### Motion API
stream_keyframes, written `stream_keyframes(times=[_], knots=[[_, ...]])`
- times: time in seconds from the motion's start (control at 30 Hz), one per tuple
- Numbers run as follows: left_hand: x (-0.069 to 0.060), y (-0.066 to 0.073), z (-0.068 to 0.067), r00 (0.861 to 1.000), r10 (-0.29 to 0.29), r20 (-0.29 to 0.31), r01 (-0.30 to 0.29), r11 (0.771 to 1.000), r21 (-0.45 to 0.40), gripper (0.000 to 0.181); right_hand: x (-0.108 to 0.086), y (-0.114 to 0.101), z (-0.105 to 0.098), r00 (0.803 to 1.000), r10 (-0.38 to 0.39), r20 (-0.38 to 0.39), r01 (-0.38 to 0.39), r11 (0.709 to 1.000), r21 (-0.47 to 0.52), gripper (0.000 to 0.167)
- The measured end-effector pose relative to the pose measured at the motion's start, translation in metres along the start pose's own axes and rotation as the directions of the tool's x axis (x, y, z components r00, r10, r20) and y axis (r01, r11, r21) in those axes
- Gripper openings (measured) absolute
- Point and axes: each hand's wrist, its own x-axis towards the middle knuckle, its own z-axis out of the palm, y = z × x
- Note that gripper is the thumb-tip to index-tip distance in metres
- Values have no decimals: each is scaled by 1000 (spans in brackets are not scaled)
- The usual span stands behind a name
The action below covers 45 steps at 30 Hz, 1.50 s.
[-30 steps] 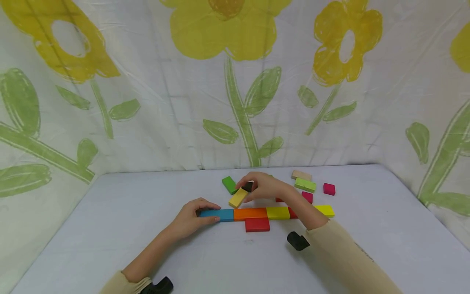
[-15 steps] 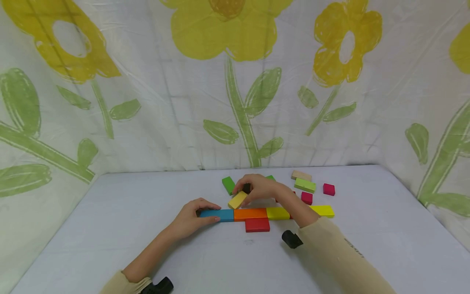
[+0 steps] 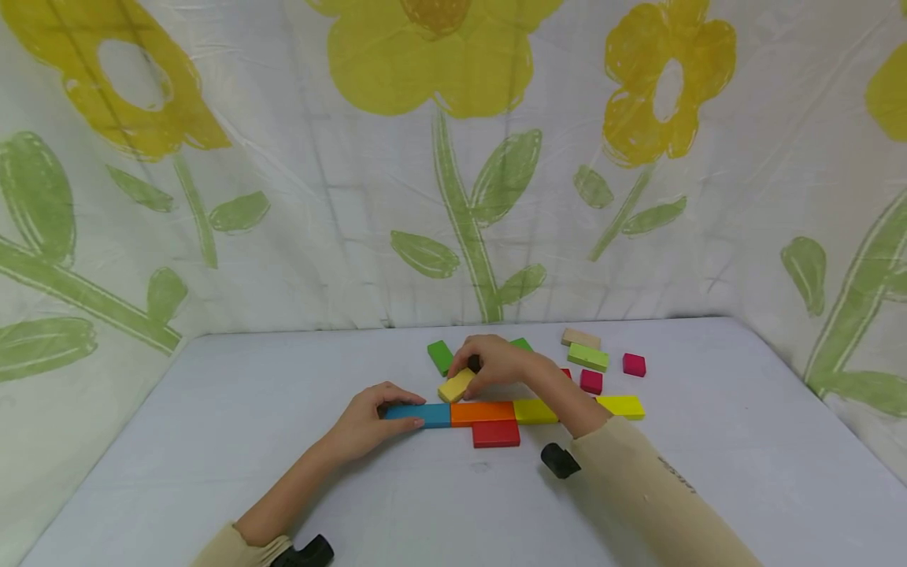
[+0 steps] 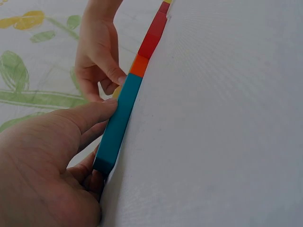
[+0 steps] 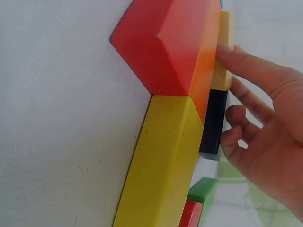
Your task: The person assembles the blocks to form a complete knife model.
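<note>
My left hand (image 3: 370,423) grips the left end of a blue block (image 3: 418,415), thumb on the near side and fingers behind. This block (image 4: 119,123) begins a row on the table. Just behind the row my right hand (image 3: 499,365) pinches a pale yellow block (image 3: 456,386), set at a slant. In the right wrist view a black block (image 5: 215,123) lies end to end with the pale yellow block (image 5: 222,71), beside the curled fingers. To the right of the blue block come an orange block (image 3: 483,413) and a yellow block (image 3: 534,410). A red block (image 3: 496,434) lies against the orange one's front.
Behind the hands lie a green block (image 3: 440,357), a light green block (image 3: 588,357), a plain wooden block (image 3: 581,339) and small red blocks (image 3: 634,365). A bright yellow block (image 3: 620,406) lies at the row's right. A flowered cloth (image 3: 312,197) hangs behind the table.
My right hand has shifted slightly left with its forearm, and the pale yellow block has turned a little flatter toward the row. My left hand stays on the blue block.
</note>
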Motion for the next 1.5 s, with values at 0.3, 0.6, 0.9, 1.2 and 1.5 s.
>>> stream_keyframes(times=[0.3,0.6,0.9,1.2,1.5], knots=[[0,-1,0,1000,1,-1,-1,1000,5,28,-10,-1,-4,999,-38,-28,39,999,31,26],[0,-1,0,1000,4,2,-4,1000,-1,29,-33,-7,1,994,-29,-106,33,999,33,26],[1,-4,1,1000,-14,-2,14,1000,22,28,-63,-10,13,978,12,-209,1,998,59,29],[0,-5,1,1000,-6,3,6,999,44,28,-92,-13,25,957,73,-282,-53,996,78,29],[0,-5,1,1000,-12,2,12,999,39,28,-114,-19,35,955,105,-277,-79,991,104,30]])
